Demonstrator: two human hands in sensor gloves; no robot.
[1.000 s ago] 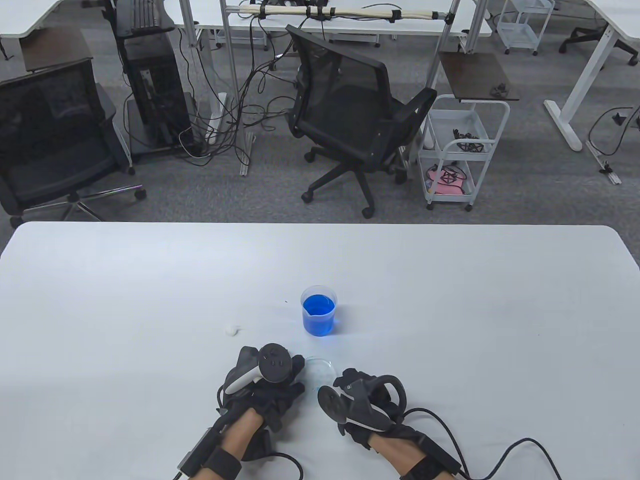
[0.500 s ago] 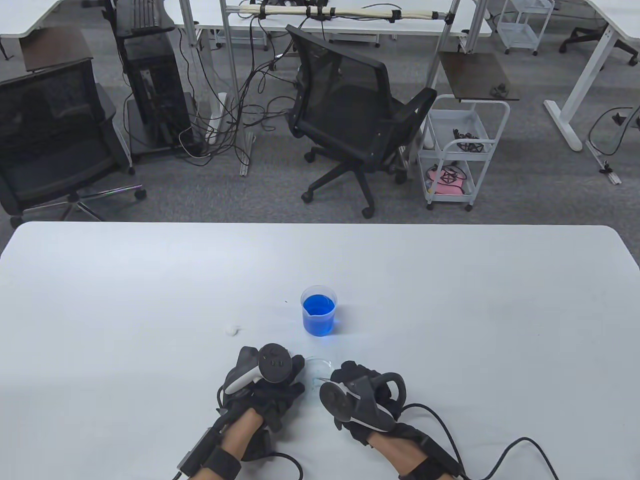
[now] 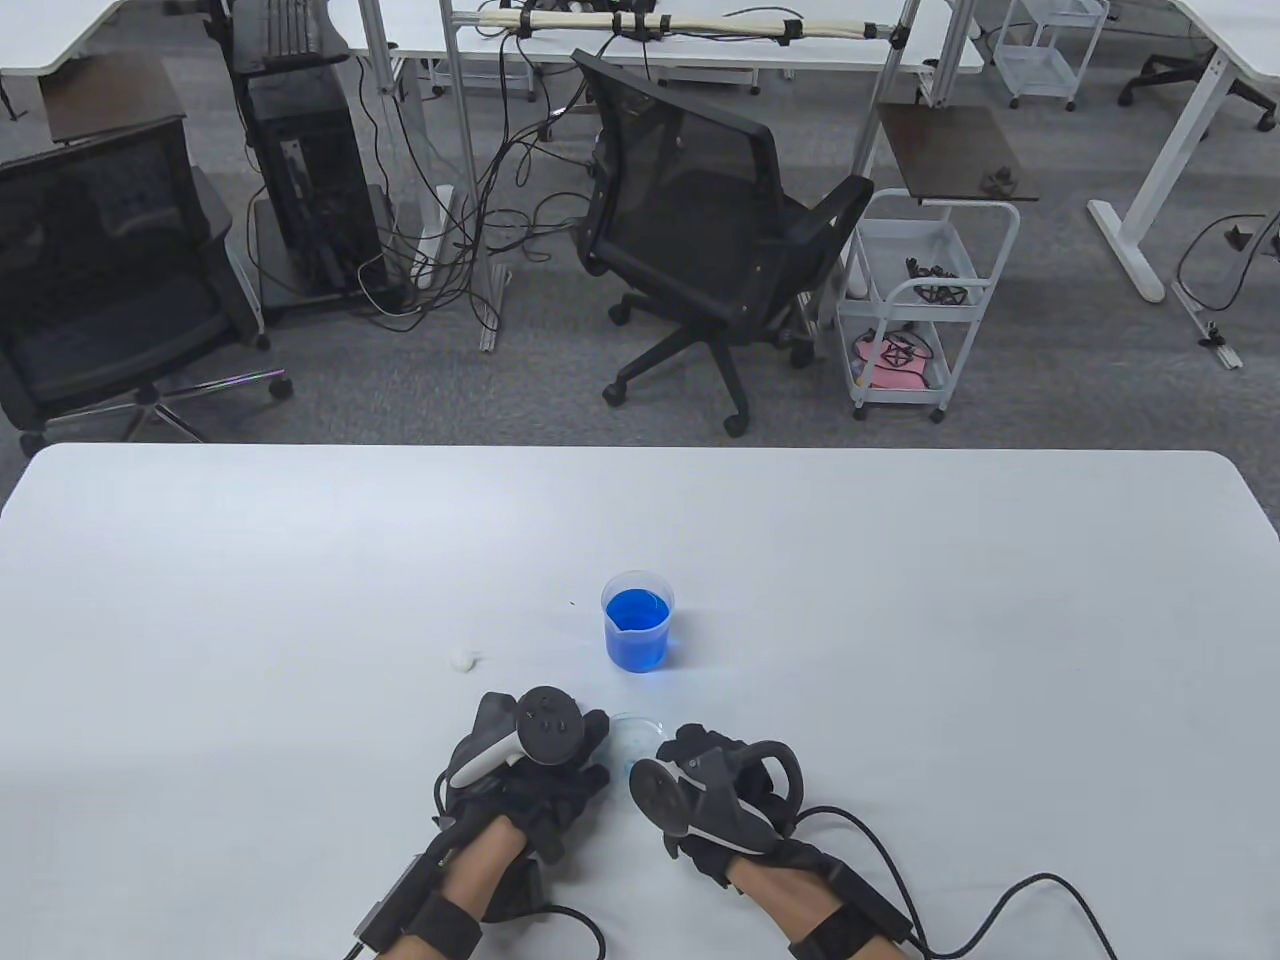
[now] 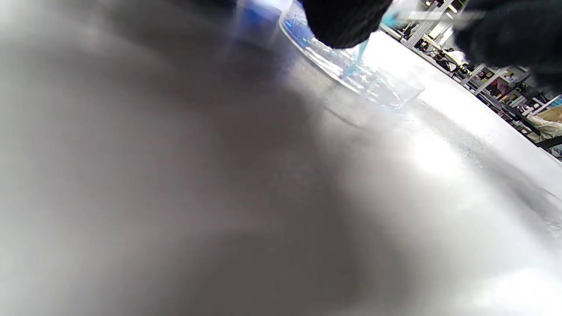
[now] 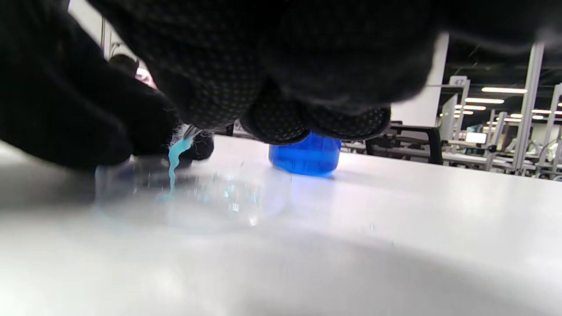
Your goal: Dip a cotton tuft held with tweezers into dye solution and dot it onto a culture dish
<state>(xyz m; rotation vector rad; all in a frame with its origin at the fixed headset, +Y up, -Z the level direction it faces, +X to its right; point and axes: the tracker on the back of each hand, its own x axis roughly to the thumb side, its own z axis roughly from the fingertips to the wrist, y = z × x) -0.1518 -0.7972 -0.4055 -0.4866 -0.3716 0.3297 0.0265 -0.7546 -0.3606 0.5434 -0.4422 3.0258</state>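
Note:
A clear culture dish (image 3: 634, 735) lies on the white table between my hands. My right hand (image 3: 700, 775) grips metal tweezers (image 4: 428, 16) that pinch a blue-stained cotton tuft (image 5: 176, 159). The tuft hangs down and touches the dish floor (image 5: 193, 197) near its left side; it also shows in the left wrist view (image 4: 358, 59). My left hand (image 3: 540, 755) rests on the table with a fingertip (image 4: 342, 22) at the dish's rim; whether it grips the dish I cannot tell. A beaker of blue dye (image 3: 638, 620) stands just behind the dish.
A small white cotton ball (image 3: 462, 658) lies on the table left of the beaker. Glove cables (image 3: 1000, 900) trail off the near edge at the right. An office chair (image 3: 700, 230) and a cart (image 3: 920, 300) stand beyond the far edge.
My right hand has shifted a little left and forward over the dish, covering more of it. My left hand, the beaker and the cotton ball have not moved.

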